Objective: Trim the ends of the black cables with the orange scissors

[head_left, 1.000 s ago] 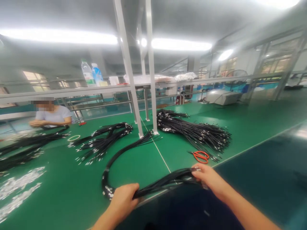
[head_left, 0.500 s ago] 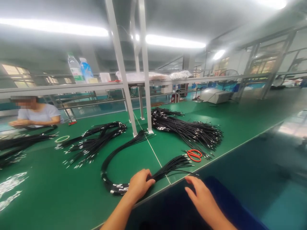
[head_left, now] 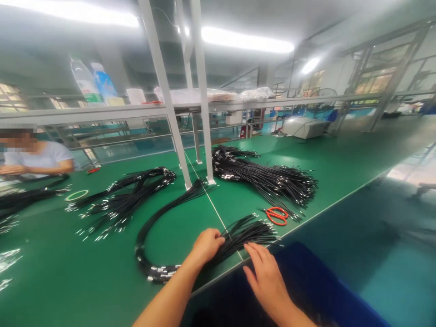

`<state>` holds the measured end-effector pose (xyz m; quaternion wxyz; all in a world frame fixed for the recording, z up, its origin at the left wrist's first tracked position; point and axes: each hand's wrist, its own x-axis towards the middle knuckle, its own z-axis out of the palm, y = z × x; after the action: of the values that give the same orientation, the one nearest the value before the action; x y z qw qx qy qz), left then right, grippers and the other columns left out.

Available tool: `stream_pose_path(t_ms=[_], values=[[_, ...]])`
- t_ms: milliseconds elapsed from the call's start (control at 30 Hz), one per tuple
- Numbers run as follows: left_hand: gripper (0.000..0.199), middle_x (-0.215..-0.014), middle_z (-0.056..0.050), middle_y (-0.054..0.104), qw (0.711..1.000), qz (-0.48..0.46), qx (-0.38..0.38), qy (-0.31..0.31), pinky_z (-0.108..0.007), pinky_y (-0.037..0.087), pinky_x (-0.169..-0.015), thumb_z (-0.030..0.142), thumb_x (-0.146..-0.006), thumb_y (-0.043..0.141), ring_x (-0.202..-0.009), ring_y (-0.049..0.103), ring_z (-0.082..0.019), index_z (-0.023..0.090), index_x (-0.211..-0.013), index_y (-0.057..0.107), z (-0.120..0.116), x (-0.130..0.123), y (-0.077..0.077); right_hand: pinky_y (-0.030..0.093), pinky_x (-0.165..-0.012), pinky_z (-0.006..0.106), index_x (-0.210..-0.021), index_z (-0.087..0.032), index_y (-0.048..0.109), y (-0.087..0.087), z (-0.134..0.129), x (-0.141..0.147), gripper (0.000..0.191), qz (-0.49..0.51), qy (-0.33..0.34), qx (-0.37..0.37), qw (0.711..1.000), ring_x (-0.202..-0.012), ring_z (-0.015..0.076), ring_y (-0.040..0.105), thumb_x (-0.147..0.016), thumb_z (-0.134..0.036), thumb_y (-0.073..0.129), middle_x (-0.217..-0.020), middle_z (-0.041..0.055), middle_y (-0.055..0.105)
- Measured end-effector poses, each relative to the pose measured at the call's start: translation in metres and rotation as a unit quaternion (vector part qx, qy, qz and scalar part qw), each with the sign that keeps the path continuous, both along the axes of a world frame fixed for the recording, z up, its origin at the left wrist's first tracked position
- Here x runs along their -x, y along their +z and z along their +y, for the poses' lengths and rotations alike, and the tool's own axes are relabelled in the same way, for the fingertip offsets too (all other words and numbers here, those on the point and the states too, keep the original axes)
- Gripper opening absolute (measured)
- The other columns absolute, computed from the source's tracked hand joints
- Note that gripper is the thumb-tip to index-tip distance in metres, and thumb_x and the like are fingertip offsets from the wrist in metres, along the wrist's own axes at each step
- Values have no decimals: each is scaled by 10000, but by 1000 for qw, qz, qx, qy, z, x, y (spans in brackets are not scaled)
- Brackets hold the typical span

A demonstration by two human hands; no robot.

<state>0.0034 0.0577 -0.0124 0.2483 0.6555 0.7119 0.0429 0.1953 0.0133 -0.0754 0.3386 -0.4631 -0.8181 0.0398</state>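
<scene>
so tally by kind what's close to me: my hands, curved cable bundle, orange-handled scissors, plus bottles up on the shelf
Hands: 2 (left hand, right hand)
Curved cable bundle: 1
Orange-handled scissors: 1
Bottles: 2 (clear bottle, blue-and-white bottle)
Total: 6

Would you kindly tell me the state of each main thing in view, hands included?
Curved cable bundle: bent, ends fanned
Left hand: closed on that bundle
Right hand: open, contact with bundle unclear
Large cable pile: lying, ends spread
Scissors: lying flat, opening unclear
Pale ring: lying flat
Bottles: standing on shelf
</scene>
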Motion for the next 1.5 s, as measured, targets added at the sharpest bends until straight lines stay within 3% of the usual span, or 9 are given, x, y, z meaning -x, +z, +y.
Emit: stream_pose_path(t_ms=[100,167,433,567,667,967,1133,1367,1500], values=[[270,-1166,-83,616,1000,-2,-2,23,-425,531,-811,287,-906,569,-970,628,-222,174,-1151,584,-4,2,-1,437,-920,483,-1346,-137,418,2,8,10,543,-24,2,-15,1000,-1176,331,527,-813,-167,516,-1319,184,563],[274,-1165,-83,616,999,-6,-3,33,-426,531,-810,288,-906,570,-968,628,-223,171,-1153,583,-6,3,-3,404,-945,489,-1325,-196,453,4,10,16,549,-41,14,-21,999,-1200,328,509,-785,-164,549,-1328,133,577],[274,-1152,-80,621,997,-81,2,10,-428,533,-804,289,-903,574,-958,631,-225,161,-1144,587,-5,14,-2,376,-904,413,-1008,-202,616,13,14,14,236,-69,14,-33,997,-1007,259,591,-805,-96,562,-1009,71,718],[269,-1116,-73,634,988,-150,17,-36,-410,545,-774,289,-905,572,-919,643,-216,150,-1134,589,-7,15,0,401,-827,412,-826,-187,608,18,25,15,67,-86,11,-33,996,-833,231,585,-825,-125,584,-813,26,661],[273,-1128,-75,629,986,-156,21,-55,-419,540,-785,289,-902,576,-935,639,-221,152,-1138,587,-8,13,-2,402,-821,415,-796,-184,608,18,19,14,93,-86,16,-33,996,-810,237,573,-818,-108,560,-778,34,641],[237,-1067,-57,655,981,-142,44,-124,-406,542,-775,294,-899,580,-906,649,-219,138,-1073,618,-14,2,8,458,-813,430,-1085,-170,587,18,2,0,268,-47,-17,-17,999,-938,288,605,-822,-169,531,-994,122,679],[257,-1130,-77,631,995,-67,18,-73,-433,526,-813,288,-899,580,-955,631,-223,155,-1117,599,-16,-6,7,455,-898,511,-1228,-152,549,12,2,7,443,-74,-20,-4,997,-1051,340,598,-789,-199,587,-1117,175,671],[276,-1152,-79,620,999,-47,-4,-15,-424,535,-799,290,-904,571,-953,632,-225,161,-1147,585,2,3,2,435,-990,496,-1270,-118,533,18,29,18,487,-104,36,11,994,-1200,299,544,-811,-273,584,-1286,178,614],[276,-1139,-74,626,998,-59,-12,-29,-422,538,-792,291,-900,579,-946,636,-228,153,-1138,590,4,7,1,379,-1022,567,-1294,-105,520,21,29,25,516,-98,39,0,994,-1265,344,471,-815,-284,586,-1360,200,544]])
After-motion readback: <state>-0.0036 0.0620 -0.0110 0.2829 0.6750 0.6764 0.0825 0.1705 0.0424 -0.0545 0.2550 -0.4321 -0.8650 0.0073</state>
